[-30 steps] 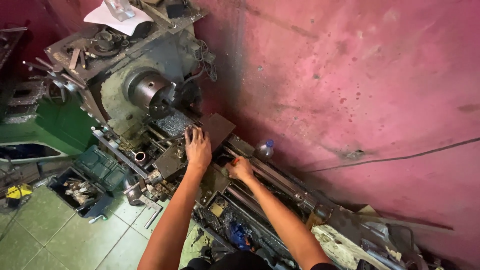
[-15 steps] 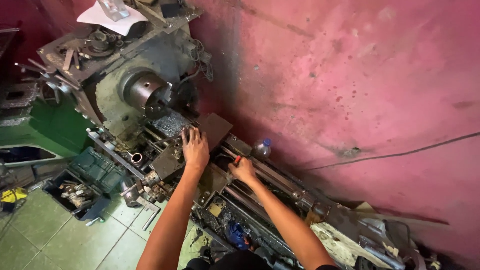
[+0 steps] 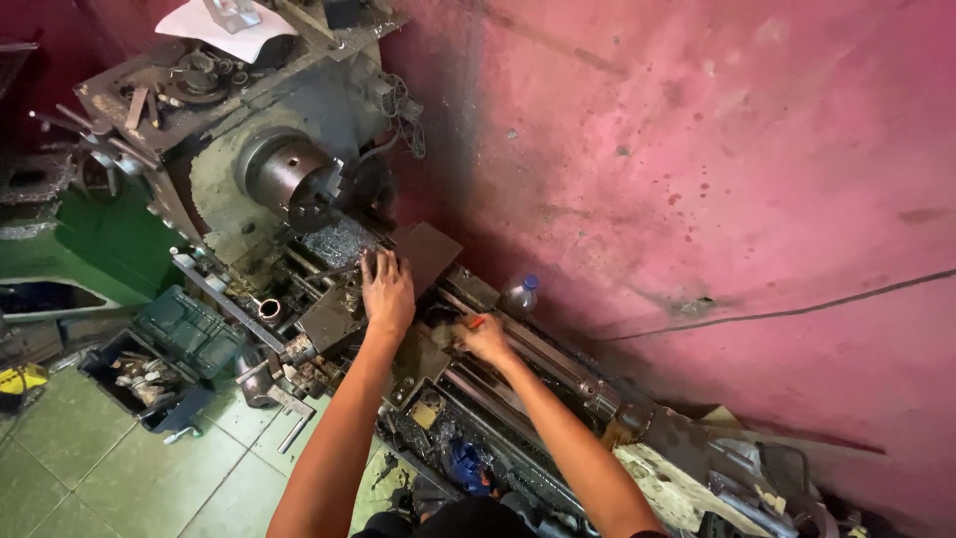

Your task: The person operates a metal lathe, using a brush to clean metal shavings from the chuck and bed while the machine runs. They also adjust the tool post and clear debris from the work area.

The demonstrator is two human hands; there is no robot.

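A grimy metal lathe point(image 3: 249, 189) stands against a pink wall, with its round chuck point(image 3: 295, 182) at upper left. My left hand point(image 3: 387, 291) lies flat, fingers spread, on the dark carriage block point(image 3: 339, 314) just below the chuck. My right hand point(image 3: 483, 339) rests on the lathe bed point(image 3: 538, 364) a little to the right, fingers closed around a small thing with a red tip point(image 3: 476, 322). What that thing is I cannot tell.
A small plastic bottle with a blue cap point(image 3: 519, 296) stands behind the bed by the wall. An open green toolbox point(image 3: 159, 359) with loose parts sits on the tiled floor at left. A white sheet point(image 3: 224, 30) lies on the headstock. A cable point(image 3: 797, 309) runs along the wall.
The view has shifted slightly. Both hands stay in nearly the same places on the carriage and bed.
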